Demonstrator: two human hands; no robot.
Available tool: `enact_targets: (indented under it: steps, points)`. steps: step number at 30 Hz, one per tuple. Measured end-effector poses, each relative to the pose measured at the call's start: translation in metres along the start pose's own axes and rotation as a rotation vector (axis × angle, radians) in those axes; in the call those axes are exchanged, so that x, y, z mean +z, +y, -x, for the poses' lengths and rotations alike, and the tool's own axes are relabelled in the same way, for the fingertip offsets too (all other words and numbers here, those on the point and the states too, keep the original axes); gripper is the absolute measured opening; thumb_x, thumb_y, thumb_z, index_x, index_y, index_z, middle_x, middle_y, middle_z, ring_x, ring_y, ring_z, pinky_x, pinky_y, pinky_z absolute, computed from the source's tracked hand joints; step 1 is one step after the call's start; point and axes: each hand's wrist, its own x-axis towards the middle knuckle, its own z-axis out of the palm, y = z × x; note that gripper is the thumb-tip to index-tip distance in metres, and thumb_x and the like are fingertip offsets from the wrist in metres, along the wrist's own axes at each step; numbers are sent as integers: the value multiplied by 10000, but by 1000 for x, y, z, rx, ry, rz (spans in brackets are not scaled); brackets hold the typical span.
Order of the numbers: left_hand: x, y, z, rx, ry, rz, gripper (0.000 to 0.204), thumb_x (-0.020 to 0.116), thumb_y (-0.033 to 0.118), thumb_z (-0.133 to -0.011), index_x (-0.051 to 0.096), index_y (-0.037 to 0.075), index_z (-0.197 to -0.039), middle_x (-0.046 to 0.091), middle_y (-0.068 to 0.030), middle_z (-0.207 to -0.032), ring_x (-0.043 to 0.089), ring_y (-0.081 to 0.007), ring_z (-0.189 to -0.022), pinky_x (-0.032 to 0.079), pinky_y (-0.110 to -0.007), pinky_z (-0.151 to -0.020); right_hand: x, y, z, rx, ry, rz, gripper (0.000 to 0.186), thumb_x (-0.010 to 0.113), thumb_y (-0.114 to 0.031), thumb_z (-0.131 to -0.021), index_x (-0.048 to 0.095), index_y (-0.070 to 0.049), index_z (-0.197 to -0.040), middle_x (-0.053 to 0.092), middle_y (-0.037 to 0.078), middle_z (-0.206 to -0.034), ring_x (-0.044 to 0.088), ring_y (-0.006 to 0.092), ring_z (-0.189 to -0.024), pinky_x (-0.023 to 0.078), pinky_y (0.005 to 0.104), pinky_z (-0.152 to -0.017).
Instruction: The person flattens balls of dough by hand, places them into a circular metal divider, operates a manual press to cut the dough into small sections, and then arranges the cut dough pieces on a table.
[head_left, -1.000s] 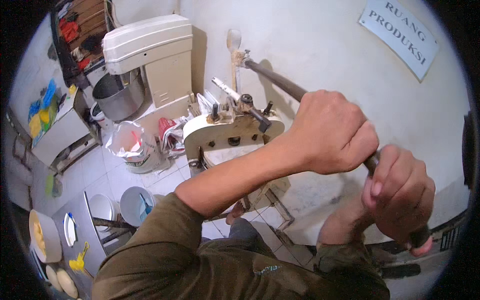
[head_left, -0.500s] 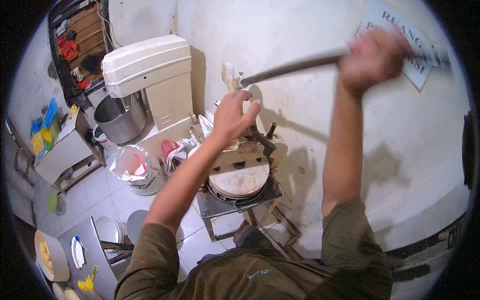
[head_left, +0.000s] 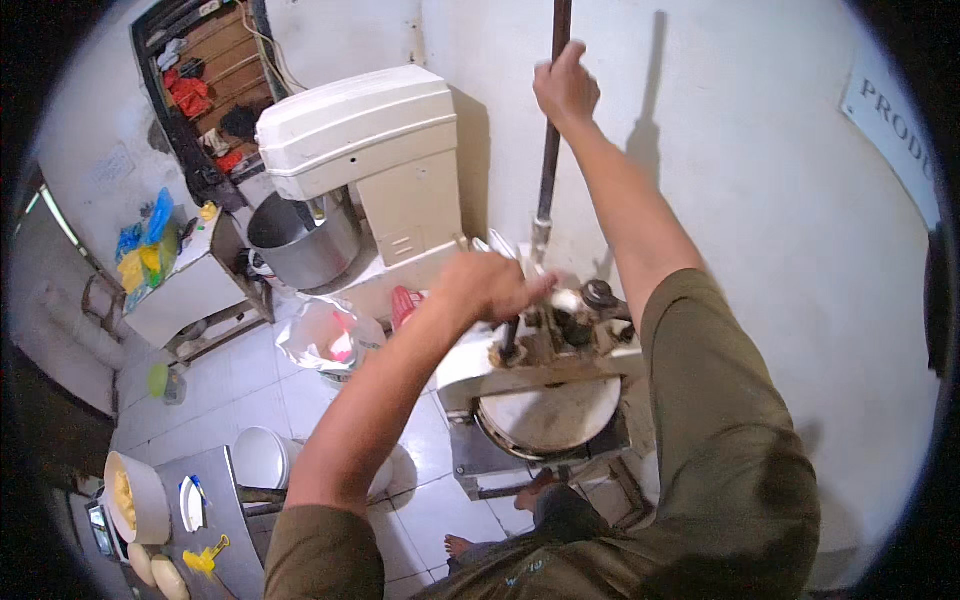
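Observation:
My right hand is raised and closed around a long dark metal lever, which stands nearly upright from a press machine. The press has a pale body and a round, worn white plate at its front. Lower and to the left, my left hand is closed over the top of a short dark rod on the press, its thumb stretched to the right. Most of its fingers are hidden. Beside it sits a dark round knob among greasy metal parts.
A cream mixer with a steel bowl stands left of the press. A white sack sits on the tiles before it. At lower left, a metal table carries a tub and a yellow tool. A wall rises at right.
My right hand has swung the long lever from slanting right to nearly upright. My left hand has moved down onto the short rod. The view has shifted, so the press appears lower and farther right.

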Motion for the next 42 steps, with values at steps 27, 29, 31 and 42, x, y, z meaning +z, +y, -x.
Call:
enact_targets:
  steps: [27,29,31,42]
  points:
    - [20,41,101,-205,317,-70,547,887,487,-718,651,117,-1044,746,-168,-945,724,-397,-937,551,-527,-764,-254,64,704,2138,-603,-1014,109,569,-103,-915,642,-35,-869,674,122,-884,670,230,-799,570,361,-742]
    - [31,53,99,-184,415,-99,565,893,455,-733,600,99,-1059,739,-185,-942,714,-425,-934,546,-538,-772,-225,78,723,1987,-546,-1099,104,549,-100,-895,622,-32,-869,657,136,-884,656,257,-795,579,391,-762]
    - [39,60,94,-152,542,-142,578,902,438,-734,576,77,-1045,733,-197,-945,707,-432,-942,542,-537,-786,-207,88,745,1820,-451,-1121,101,529,-97,-876,603,-29,-869,640,149,-883,643,283,-791,587,421,-783]
    - [234,81,275,-121,562,113,1269,867,484,-743,127,-31,-1636,144,-304,-1692,244,-508,-1525,222,-614,-1224,-231,112,775,1911,-362,-1329,364,609,60,-768,640,-127,-1078,633,34,-966,575,212,-767,473,329,-617]
